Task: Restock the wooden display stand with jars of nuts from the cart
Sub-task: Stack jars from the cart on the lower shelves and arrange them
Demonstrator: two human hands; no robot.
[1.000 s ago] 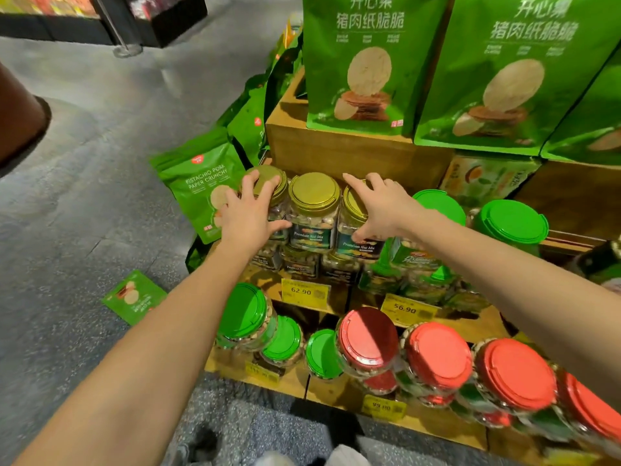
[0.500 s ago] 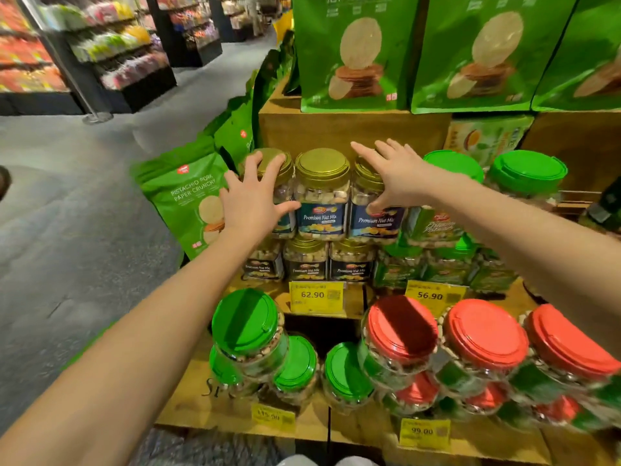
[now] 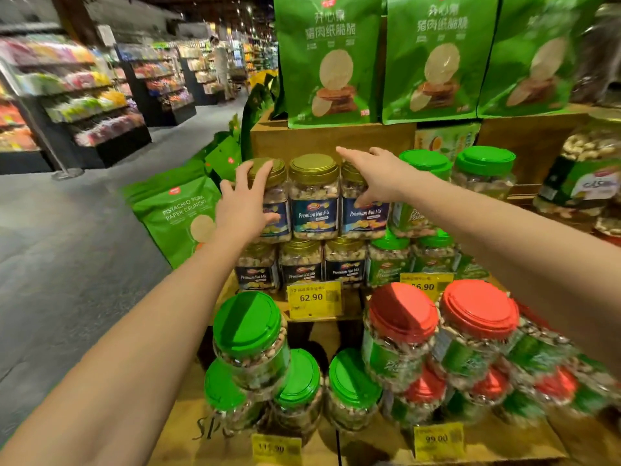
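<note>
Left hand (image 3: pixel 243 210) wraps the left gold-lid jar (image 3: pixel 280 193), fingers over the lid, thumb across the label; right hand (image 3: pixel 379 176) lies straight-fingered on the right gold-lid jar (image 3: pixel 364 216), thumb on its front. Both jars flank the middle jar (image 3: pixel 314 200) on the wooden display stand (image 3: pixel 329 137), stacked on a lower row (image 3: pixel 299 264). Probably squaring the row from both ends so labels face out; cart not in view.
</note>
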